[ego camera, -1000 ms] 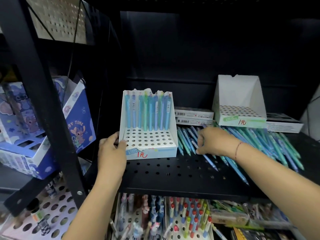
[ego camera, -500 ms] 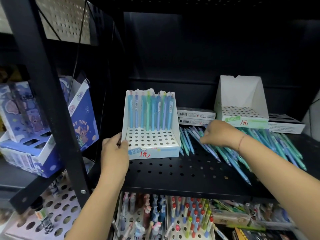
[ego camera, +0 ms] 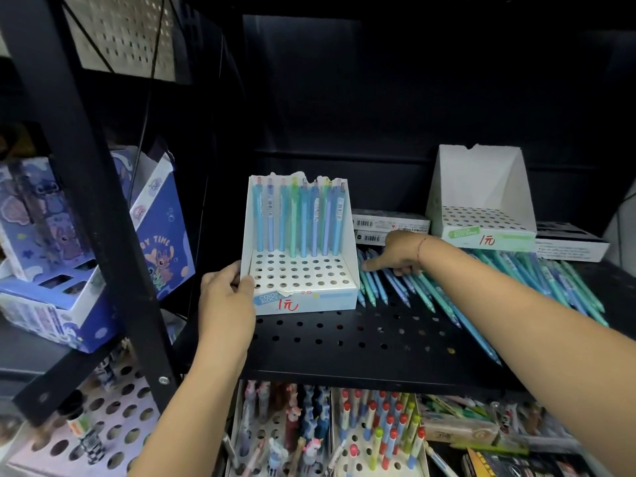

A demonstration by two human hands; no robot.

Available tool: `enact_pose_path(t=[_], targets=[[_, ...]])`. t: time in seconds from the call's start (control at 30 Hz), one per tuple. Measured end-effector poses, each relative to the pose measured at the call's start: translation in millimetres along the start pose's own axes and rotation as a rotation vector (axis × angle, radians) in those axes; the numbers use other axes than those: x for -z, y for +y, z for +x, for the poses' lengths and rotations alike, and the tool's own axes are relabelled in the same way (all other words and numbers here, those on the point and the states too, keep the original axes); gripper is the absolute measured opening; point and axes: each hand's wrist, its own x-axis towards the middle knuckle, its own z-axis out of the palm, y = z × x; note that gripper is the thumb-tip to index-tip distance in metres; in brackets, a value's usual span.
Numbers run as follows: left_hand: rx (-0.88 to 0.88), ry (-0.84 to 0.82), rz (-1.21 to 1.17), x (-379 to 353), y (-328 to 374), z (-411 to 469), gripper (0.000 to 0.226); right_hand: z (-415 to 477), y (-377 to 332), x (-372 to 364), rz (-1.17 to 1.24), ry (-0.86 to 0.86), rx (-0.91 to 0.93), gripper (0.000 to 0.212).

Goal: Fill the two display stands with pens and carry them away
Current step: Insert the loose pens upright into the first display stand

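- Near display stand (ego camera: 303, 270), white card with a punched hole grid, is set on the black perforated shelf (ego camera: 361, 339), left of centre; a blue label and a red handwritten price mark are seen on its front lip.
- Only its back row is filled: upright pens (ego camera: 297, 218) in blue, teal and green, caps up; the rows of holes in front are left open.
- Left hand (ego camera: 225, 297) is clamped on the stand's front-left corner, thumb over the top edge, fingers wrapped round the side wall.
- Right hand (ego camera: 401, 251) is laid just right of the stand on the loose pens (ego camera: 447, 290); fingers are curled down onto them, but whether a pen is pinched cannot be told, fingertips are hidden.
- Loose pens are spread flat across the shelf in a fan, teal and blue, from beside the stand out to the right edge; part of the pile is covered by the right forearm.
- Second display stand (ego camera: 481, 208) is placed further back at right, white with a green label, no pens seen in its holes.
- Flat boxes with barcodes (ego camera: 390, 223) are stacked between the two stands; another dark box (ego camera: 571, 241) lies right of the second stand.
- Black shelf upright (ego camera: 93, 201) crosses the left foreground; blue cartoon-print boxes (ego camera: 69, 242) sit behind it.
- Trays of assorted pens (ego camera: 361, 432) are seen on the level below.
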Motion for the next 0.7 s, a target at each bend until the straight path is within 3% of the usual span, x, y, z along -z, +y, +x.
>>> enact_pose_path(t=[0.23, 0.43, 0.7], targets=[[0.002, 0.005, 0.006, -0.1, -1.8, 1.4, 0.033, 13.2, 4.1, 6.6, 0.021, -0.241, -0.104, 0.041], [-0.004, 0.002, 0.001, -0.5, -0.6, 0.7, 0.032, 20.1, 3.1, 4.5, -0.024, -0.262, -0.121, 0.046], [-0.017, -0.039, 0.037, 0.8, 2.6, -0.8, 0.032, 1.1, 15.4, 8.5, 0.233, -0.171, 0.030, 0.038]])
